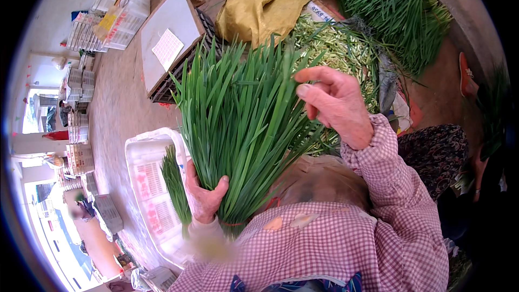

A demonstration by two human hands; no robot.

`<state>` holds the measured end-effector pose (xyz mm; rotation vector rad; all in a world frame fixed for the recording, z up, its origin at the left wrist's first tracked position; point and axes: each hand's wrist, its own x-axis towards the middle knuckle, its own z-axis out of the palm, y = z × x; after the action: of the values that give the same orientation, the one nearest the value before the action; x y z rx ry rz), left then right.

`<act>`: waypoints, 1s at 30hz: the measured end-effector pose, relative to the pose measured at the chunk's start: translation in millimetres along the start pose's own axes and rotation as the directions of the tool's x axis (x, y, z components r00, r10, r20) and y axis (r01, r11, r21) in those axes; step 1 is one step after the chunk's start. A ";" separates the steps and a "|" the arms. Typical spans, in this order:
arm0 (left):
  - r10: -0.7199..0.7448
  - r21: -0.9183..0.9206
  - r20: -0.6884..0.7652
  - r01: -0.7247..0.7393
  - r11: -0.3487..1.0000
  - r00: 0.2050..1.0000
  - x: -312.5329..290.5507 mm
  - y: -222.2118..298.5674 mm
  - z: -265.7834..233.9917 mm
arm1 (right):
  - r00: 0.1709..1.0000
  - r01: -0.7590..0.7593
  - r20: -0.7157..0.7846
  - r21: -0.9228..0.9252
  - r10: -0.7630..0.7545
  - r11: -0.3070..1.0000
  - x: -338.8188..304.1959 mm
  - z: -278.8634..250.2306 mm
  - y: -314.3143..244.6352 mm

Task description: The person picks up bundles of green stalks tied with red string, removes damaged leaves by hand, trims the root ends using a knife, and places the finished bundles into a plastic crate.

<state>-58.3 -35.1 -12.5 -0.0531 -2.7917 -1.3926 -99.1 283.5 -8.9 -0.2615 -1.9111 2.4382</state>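
A thick bunch of green Chinese chives (243, 124) stands upright in front of my chest, its leaves fanning out at the top. Low on its left side, my left hand (205, 199) grips the bunch, thumb across the front. A red band (233, 224) circles the stems just below that hand. My right hand (339, 101) is raised at the bunch's upper right edge, thumb and fingers bent together in a pinch beside the leaf tips. Whatever lies between those fingertips is blurred and too small to make out.
A white plastic crate (141, 148) with another chive bunch (175, 189) is at my left. Ahead are a board-topped stand (170, 19), a yellow sack (259, 8) and a pile of trimmings (338, 48). More chives (384, 11) lie at far right, near an orange shoe (468, 75).
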 end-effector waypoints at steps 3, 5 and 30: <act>0.015 0.053 -0.009 -0.015 0.998 1.000 -1.6 1.5 -0.7 | 0.997 0.022 0.070 -0.071 -0.017 0.997 12.0 4.9 3.1; 0.027 0.089 -0.016 -0.025 0.996 1.000 -2.7 0.1 0.8 | 0.986 -0.018 0.166 -0.078 0.031 0.997 17.0 7.7 5.6; -0.023 0.040 0.041 0.021 0.999 0.999 -3.9 -25.9 -3.6 | 0.933 0.291 0.240 -0.059 -0.269 0.955 -12.5 -23.5 40.0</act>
<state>-55.5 -53.7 -31.2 -0.0516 -2.8605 -1.3562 -80.0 294.7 -51.6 0.2880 -1.9891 2.2755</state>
